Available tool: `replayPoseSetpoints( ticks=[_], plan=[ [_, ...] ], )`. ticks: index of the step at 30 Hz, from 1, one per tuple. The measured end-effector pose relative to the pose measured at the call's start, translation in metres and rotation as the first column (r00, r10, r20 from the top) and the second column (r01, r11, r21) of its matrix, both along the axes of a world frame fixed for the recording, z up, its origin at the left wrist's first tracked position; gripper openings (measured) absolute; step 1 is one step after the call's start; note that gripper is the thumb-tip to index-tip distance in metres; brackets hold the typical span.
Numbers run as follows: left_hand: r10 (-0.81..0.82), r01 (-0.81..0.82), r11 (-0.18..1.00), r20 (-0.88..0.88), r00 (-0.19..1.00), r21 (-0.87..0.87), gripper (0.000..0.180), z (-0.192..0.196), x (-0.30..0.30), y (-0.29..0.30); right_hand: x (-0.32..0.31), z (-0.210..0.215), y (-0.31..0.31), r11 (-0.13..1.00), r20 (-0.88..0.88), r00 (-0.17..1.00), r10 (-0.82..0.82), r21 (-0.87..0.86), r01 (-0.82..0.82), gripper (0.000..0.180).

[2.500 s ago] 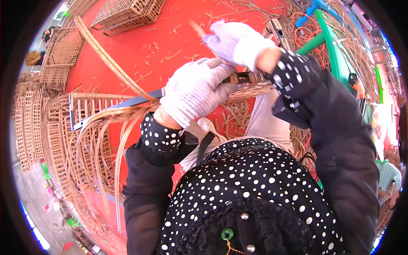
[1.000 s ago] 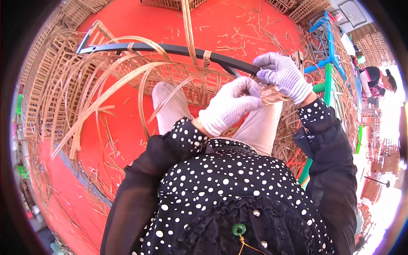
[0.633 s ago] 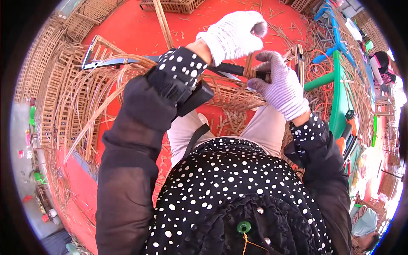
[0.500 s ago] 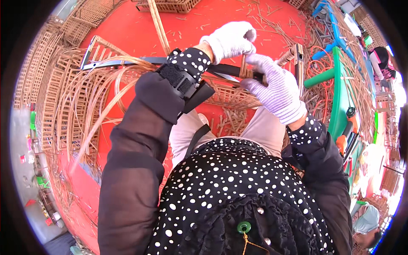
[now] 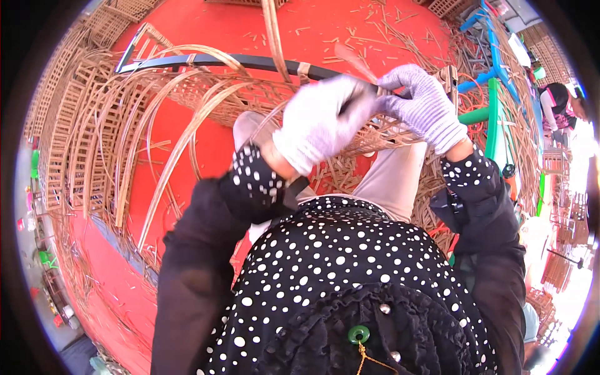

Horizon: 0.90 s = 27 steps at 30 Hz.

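Note:
A curved black frame bar (image 5: pixel 250 60) crosses before me, with a woven rattan panel (image 5: pixel 206 100) hanging below it. Both of my hands wear pale gloves and meet at the bar's right part. My left hand (image 5: pixel 322 120), slightly blurred, has its fingers closed at the bar. My right hand (image 5: pixel 426 103) is curled in a pinch against the left fingertips. A flat rattan strip (image 5: pixel 351 58), smeared by motion, sticks out beyond the fingers; its gripped end is hidden. A wrapped binding (image 5: pixel 304 70) sits on the bar left of my hands.
Long loose rattan strands (image 5: pixel 181 147) arch off the panel to the left, near stacked woven panels (image 5: pixel 78 134). Cut scraps lie on the red floor (image 5: pixel 325 25). At right stand a green frame (image 5: pixel 495 119) and a blue frame (image 5: pixel 494 47). Another person (image 5: pixel 558 103) is at the far right.
My left hand has come down and nearer, turning over toward the right hand. The right fingers have gone from spread to curled. The bar and panel have shifted a little in view.

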<state>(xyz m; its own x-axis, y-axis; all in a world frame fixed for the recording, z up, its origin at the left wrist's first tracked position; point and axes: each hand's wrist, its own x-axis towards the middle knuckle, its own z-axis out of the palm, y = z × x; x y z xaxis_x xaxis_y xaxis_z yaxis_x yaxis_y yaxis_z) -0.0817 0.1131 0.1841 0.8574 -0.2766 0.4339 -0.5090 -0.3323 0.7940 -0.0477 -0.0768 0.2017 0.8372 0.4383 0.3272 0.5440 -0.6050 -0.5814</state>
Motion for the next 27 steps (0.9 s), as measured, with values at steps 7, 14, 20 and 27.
replayPoseSetpoints(
  ticks=[7,14,20,27],
  plan=[
    [0.012,-0.118,0.974,-0.471,0.882,-0.195,0.037,-0.039,-0.021,-0.007,0.006,0.000,0.004,0.981,-0.523,0.852,0.022,0.174,0.081,0.022],
    [-0.348,-0.066,0.886,-0.754,0.557,-0.458,0.025,-0.009,-0.009,-0.014,0.002,0.000,0.006,0.935,-0.600,0.783,0.166,0.349,0.069,0.023],
    [-0.118,0.132,0.991,-0.354,0.928,0.018,0.024,0.015,-0.020,0.007,-0.009,0.000,0.002,0.991,-0.289,0.953,0.086,0.122,-0.052,0.024],
    [-0.181,0.196,0.697,-0.094,0.979,0.690,0.032,0.064,0.065,-0.005,-0.036,-0.005,0.007,0.985,-0.133,0.977,-0.165,-0.067,0.157,0.035]
  ],
)
